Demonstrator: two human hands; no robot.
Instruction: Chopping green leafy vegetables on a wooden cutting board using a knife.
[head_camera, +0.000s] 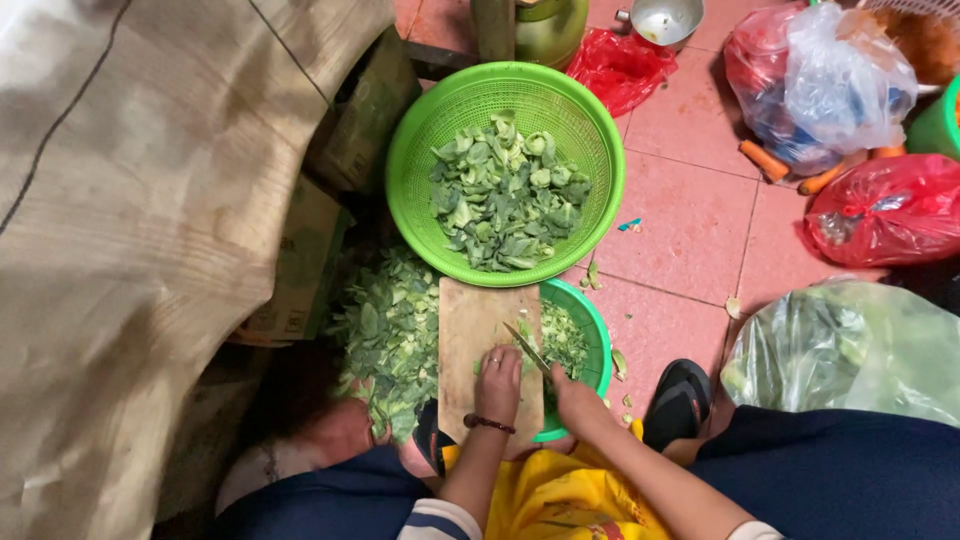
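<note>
From the head view, leafy greens (518, 343) were pinned on a wooden cutting board (470, 330) by the left hand (498, 381). A knife (527, 347) was gripped in the right hand (567, 389), just beside those fingers, which could be nicked if the blade slid sideways.

Green basket (600, 150) blocks ahead, sack (150, 250) crowds left; bare floor tiles (690, 220) free on right.
</note>
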